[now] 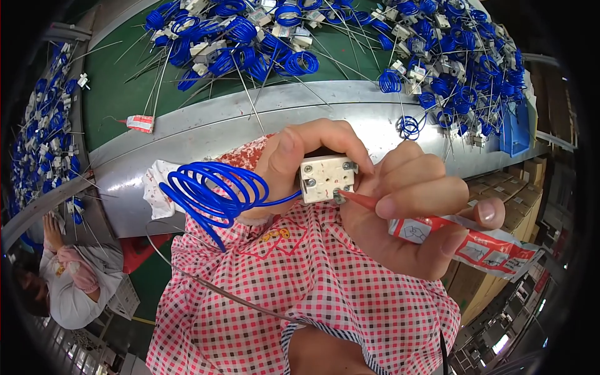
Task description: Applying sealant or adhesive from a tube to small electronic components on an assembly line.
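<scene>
Progress: we judge the red nozzle (359, 199) mid-work at the lower-right terminal (339, 195) of the white block (317, 178); which others are finished, we cannot tell.
White block: centre of frame, clamped between thumb and fingers of our left hand (284, 156), blue coil (219, 190) to its left.
Tube (494, 252): right of centre, gripped in the curled fingers of our right hand (425, 194).

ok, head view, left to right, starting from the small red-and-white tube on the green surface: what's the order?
Small red-and-white tube → glossy blue coil → off-white square block → red-and-white printed tube in the right hand.
</scene>
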{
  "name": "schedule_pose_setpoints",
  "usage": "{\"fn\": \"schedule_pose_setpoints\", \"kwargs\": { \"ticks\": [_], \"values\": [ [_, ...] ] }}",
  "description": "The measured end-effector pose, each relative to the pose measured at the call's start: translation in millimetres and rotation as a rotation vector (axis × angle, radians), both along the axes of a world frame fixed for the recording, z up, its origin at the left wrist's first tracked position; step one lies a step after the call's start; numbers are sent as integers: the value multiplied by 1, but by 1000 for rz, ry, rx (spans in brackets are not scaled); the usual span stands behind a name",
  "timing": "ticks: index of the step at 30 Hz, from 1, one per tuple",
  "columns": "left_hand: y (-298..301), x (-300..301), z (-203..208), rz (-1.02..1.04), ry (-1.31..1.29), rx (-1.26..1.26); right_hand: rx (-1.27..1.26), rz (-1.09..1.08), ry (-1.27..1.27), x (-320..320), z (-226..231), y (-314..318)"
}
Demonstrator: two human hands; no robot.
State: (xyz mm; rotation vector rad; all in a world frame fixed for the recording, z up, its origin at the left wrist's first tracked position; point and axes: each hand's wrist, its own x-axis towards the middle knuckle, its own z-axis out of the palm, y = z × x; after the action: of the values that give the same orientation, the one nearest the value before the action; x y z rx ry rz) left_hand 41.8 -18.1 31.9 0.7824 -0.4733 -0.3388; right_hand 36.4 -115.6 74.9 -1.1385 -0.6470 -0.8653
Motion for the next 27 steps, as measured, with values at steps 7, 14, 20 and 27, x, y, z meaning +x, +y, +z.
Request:
{"fn": "schedule_pose_setpoints", "kwargs": {
  "ticks": [7, 14, 20, 27],
  "values": [
    [0, 2, 0, -7, 6, -19, -57, 0, 18, 0, 0, 0],
    [0, 4, 0, -14, 25, -10, -159, 37, 45, -1, -1, -7],
    [-1, 3, 0, 8, 69, -15, -179, 16, 35, -1, -4, -6],
    [0, 7, -14, -147, 99, -214, -88, -191, -84, -2, -10, 8]
  ]
}}
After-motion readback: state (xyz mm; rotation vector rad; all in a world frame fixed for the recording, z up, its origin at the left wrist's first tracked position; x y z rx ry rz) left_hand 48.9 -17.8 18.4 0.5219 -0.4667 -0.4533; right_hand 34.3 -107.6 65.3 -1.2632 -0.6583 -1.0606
